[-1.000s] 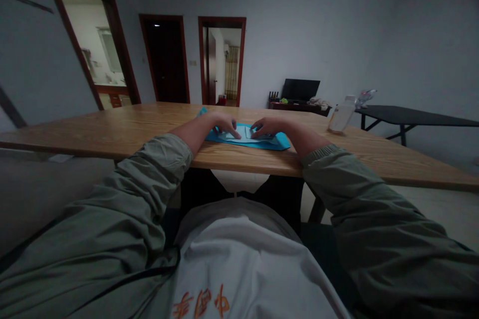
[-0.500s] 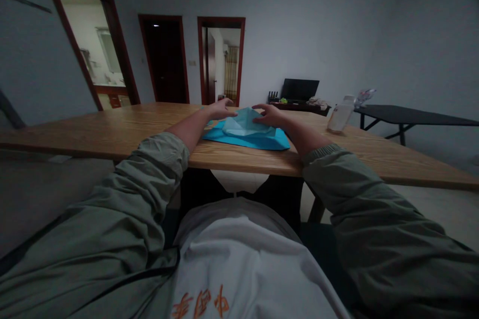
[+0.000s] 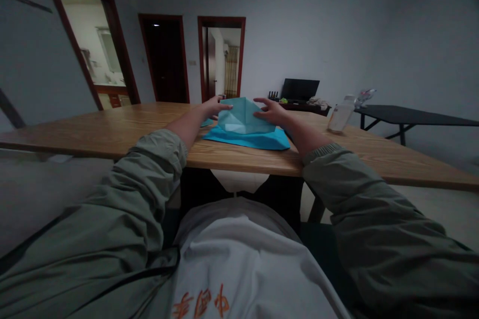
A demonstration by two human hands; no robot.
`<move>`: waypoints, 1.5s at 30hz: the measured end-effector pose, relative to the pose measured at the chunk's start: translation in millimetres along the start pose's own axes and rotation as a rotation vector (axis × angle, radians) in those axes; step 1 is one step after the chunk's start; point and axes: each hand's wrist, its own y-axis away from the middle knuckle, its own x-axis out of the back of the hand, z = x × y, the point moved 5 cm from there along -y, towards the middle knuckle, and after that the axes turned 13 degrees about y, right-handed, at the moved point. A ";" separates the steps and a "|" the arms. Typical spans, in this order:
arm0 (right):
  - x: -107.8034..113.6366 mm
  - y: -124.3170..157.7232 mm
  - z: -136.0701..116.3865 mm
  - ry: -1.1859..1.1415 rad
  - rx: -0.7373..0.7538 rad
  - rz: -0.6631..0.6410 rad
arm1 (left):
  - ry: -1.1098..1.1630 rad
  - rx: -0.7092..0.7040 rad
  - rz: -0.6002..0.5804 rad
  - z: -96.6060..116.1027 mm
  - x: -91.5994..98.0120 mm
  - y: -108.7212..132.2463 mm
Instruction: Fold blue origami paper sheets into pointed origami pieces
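Observation:
A light blue creased sheet (image 3: 243,118), thin like paper, stands raised and partly unfolded with crease lines across it. Its lower edge meets or overlaps a brighter blue flat piece (image 3: 249,140) lying on the table; whether that is cloth or paper I cannot tell. My left hand (image 3: 212,107) pinches the sheet's left edge, thumb in front and fingers mostly behind. At the other edge, my right hand (image 3: 272,111) grips the sheet with its lower fingers while the index finger sticks out above. A small teal piece (image 3: 206,122) lies beside my left hand.
The wooden table (image 3: 142,127) spans the view. A translucent bottle (image 3: 341,114) stands on its right part. Beyond are a black table (image 3: 422,115) and a dark cabinet with a black monitor (image 3: 299,90). Doorways line the back and left walls.
The light blue sheet has been lifted and spread wider and taller. My left hand has moved left and now pinches its left edge; my right hand has shifted slightly right.

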 end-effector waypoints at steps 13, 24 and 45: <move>-3.6 -14.7 16.4 0.025 -0.038 0.030 | 0.126 -0.320 -0.060 32.1 -19.9 15.7; -10.4 -4.7 16.4 0.043 -0.075 -0.175 | -0.121 -0.125 -0.117 19.4 -15.9 13.9; -39.5 -2.1 7.5 0.786 0.145 -0.377 | -0.846 -0.220 -0.694 10.7 -85.6 45.4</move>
